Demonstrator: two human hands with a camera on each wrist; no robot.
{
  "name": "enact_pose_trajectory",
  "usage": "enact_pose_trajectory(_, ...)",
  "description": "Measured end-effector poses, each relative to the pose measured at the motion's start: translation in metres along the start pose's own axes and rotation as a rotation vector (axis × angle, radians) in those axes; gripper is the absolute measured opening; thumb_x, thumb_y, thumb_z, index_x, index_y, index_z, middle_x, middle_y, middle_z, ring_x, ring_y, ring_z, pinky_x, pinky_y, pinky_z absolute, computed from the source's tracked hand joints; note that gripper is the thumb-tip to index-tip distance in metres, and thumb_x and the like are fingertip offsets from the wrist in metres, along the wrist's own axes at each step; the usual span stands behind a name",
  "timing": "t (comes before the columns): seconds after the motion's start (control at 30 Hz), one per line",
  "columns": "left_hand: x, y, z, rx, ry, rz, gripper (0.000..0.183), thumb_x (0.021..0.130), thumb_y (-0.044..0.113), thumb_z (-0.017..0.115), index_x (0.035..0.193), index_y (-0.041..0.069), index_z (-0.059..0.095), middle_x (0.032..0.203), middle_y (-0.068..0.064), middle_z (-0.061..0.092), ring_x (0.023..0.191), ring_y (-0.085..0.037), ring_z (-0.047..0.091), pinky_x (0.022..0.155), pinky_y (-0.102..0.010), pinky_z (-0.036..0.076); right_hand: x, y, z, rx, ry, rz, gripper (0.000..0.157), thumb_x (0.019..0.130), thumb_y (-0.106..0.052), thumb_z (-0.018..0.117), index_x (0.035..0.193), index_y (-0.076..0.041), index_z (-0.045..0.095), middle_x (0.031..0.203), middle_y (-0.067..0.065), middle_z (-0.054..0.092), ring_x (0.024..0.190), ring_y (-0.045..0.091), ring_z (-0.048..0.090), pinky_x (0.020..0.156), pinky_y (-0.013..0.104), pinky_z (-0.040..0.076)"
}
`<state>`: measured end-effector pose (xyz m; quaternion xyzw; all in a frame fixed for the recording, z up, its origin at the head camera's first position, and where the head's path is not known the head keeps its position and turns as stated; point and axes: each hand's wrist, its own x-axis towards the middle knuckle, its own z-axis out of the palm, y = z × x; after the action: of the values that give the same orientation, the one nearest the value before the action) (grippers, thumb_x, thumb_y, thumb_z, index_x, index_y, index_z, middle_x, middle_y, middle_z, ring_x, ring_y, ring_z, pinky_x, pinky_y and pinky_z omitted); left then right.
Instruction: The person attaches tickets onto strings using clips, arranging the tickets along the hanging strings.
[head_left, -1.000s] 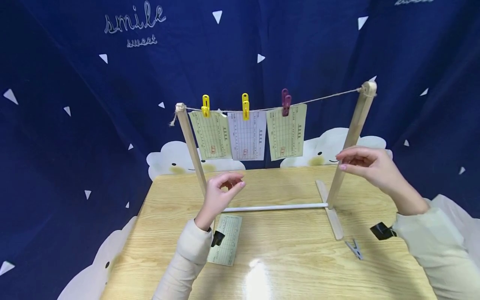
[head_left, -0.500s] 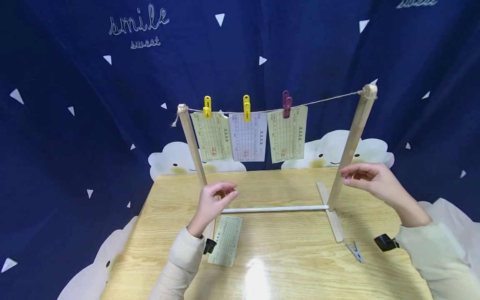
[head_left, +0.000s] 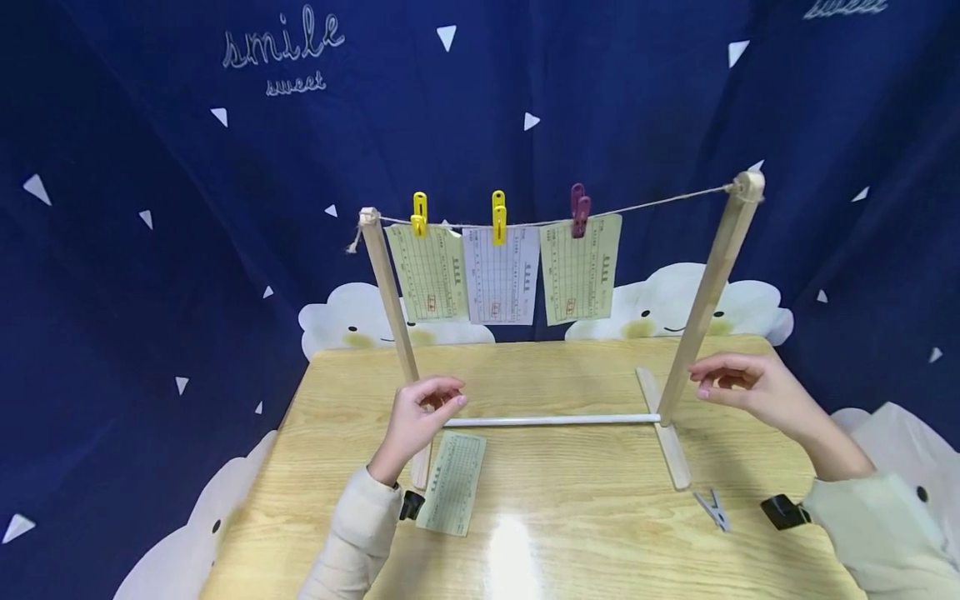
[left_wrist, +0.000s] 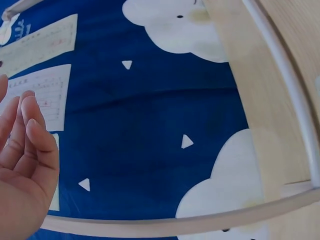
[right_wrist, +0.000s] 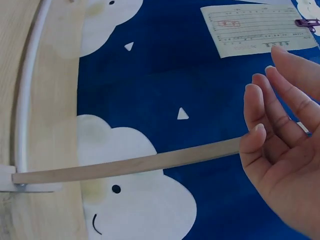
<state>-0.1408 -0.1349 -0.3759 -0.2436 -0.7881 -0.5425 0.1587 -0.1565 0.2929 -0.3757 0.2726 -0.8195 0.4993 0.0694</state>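
Note:
My left hand [head_left: 422, 417] hovers near the foot of the rack's left post, its fingers loosely bent with nothing between them. Just below it, a pale green paper form [head_left: 453, 483] lies on the table. Close to the right post [head_left: 708, 304] is my right hand [head_left: 746, 385], also relaxed and holding nothing. From the string [head_left: 660, 202] hang a green form [head_left: 427, 273] under a yellow clothespin [head_left: 419, 215], a white form [head_left: 500, 277] under another yellow clothespin [head_left: 498, 218], and a green form [head_left: 581, 271] under a purple clothespin [head_left: 580, 212].
A grey clothespin [head_left: 713, 509] lies on the wooden table [head_left: 585, 517] at the right, in front of the rack's right foot [head_left: 671, 458]. A white rod [head_left: 555, 420] joins the two posts low down. Behind hangs a dark blue curtain [head_left: 637, 100].
Both hands have come down from higher up, the left also drifting to the left and the right slightly to the right. The hanging forms and the grey clothespin stay in place.

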Motion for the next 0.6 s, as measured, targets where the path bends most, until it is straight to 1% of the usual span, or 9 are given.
enact_pose_trajectory(0.17, -0.005, -0.008, -0.002, 0.008, -0.007, -0.021, 0.013, 0.075, -0.01, 0.066, 0.087, -0.012, 0.064, 0.073, -0.019, 0.063, 0.063, -0.008, 0.054, 0.052, -0.027, 0.047, -0.008, 0.007, 0.002, 0.008, 0.006, 0.032, 0.027, 0.076, 0.013, 0.063, 0.099, -0.002, 0.066, 0.089, -0.007, 0.065, 0.076, 0.005, 0.057, 0.061, 0.017, 0.045)
enact_pose_trajectory(0.33, -0.008, -0.016, -0.003, 0.022, -0.039, -0.055, 0.014, 0.075, -0.009, 0.067, 0.088, -0.011, 0.064, 0.074, -0.019, 0.063, 0.063, -0.011, 0.053, 0.053, -0.026, 0.046, -0.015, 0.014, 0.003, 0.001, 0.021, 0.061, 0.026, 0.077, 0.011, 0.063, 0.098, -0.004, 0.066, 0.088, -0.01, 0.065, 0.075, 0.004, 0.057, 0.062, 0.017, 0.045)
enact_pose_trajectory(0.4, -0.011, -0.02, -0.003, 0.029, -0.05, -0.077, 0.014, 0.075, -0.008, 0.067, 0.088, -0.011, 0.064, 0.074, -0.018, 0.063, 0.062, -0.01, 0.053, 0.054, -0.026, 0.047, -0.018, 0.018, 0.004, 0.014, 0.019, 0.06, 0.027, 0.077, 0.012, 0.063, 0.098, -0.005, 0.066, 0.088, -0.011, 0.065, 0.075, 0.004, 0.057, 0.062, 0.016, 0.045)
enact_pose_trajectory(0.6, -0.021, -0.03, -0.005, 0.022, -0.062, -0.145, 0.016, 0.074, -0.007, 0.068, 0.089, -0.011, 0.064, 0.073, -0.017, 0.062, 0.061, -0.009, 0.052, 0.054, -0.026, 0.047, -0.024, 0.032, 0.008, 0.111, 0.002, 0.022, 0.035, 0.075, 0.018, 0.061, 0.098, -0.007, 0.067, 0.088, -0.01, 0.065, 0.074, 0.004, 0.058, 0.062, 0.016, 0.047)
